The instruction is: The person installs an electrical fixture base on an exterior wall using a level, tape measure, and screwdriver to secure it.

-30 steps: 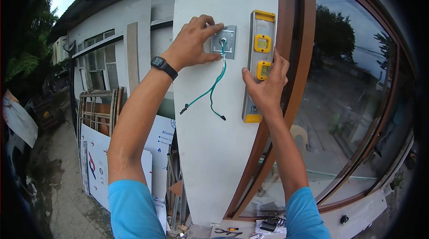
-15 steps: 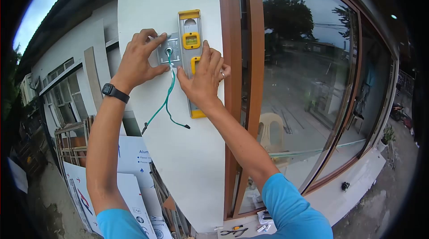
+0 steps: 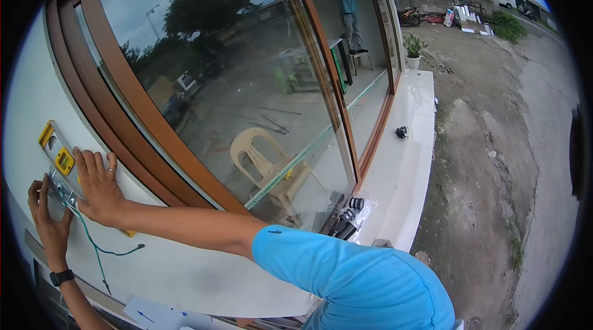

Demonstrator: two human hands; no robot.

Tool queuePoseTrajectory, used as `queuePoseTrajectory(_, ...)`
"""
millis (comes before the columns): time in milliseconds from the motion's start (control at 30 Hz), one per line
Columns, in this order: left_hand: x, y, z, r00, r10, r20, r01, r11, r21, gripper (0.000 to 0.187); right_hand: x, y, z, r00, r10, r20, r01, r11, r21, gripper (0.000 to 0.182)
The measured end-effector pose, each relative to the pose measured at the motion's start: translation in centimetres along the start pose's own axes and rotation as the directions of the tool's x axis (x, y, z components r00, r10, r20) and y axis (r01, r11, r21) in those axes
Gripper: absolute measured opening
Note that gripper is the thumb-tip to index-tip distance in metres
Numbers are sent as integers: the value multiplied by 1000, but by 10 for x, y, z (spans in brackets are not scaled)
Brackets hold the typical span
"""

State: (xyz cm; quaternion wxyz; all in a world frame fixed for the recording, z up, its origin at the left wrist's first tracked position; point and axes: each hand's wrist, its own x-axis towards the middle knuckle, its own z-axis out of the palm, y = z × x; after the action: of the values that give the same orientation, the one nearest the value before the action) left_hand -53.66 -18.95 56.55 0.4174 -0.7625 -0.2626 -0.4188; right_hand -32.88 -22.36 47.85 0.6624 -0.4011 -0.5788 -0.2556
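A yellow-framed spirit level (image 3: 47,135) lies tilted in view against the white wall, at the left of the head view. Over its middle my right hand (image 3: 99,194) presses with fingers extended, holding it to the wall. Right beside the level is a metal mounting plate (image 3: 59,183), partly hidden by my hands. My left hand (image 3: 52,225) grips the plate's edges between thumb and fingers. Green wires (image 3: 92,245) come out through the plate and hang down, splitting into two dark-tipped ends.
A brown-framed glass window (image 3: 216,83) rises beside the wall, with a plastic chair (image 3: 265,163) behind the glass. On the white ledge (image 3: 395,175) lie a small black object (image 3: 401,132) and black parts in plastic (image 3: 349,216). Inside, a person (image 3: 349,12) stands on a stool.
My view has swung to the right, so the wall, level and hands now sit at the far left. Both hands stay at the plate and level.
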Motion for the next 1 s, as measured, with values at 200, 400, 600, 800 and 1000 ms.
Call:
queuePoseTrajectory(200,-1,-8,3,999,37,-8,-36,997,62,87,-1,2,3,999,-21,-27,22,1000,12,105)
queuePoseTrajectory(400,-3,-22,4,998,65,21,-67,991,119,84,-2,4,14,995,-54,-84,49,997,-53,106)
queuePoseTrajectory(600,5,-17,0,982,181,48,-186,968,168,74,0,8,33,999,-16,-44,12,996,-89,106)
queuePoseTrajectory(800,27,45,-32,953,293,83,-303,936,180,76,13,10,59,982,-20,-190,24,999,21,88)
queuePoseTrajectory(1000,32,38,-21,904,426,29,-426,898,109,77,-9,26,25,997,20,-74,-13,995,95,79)
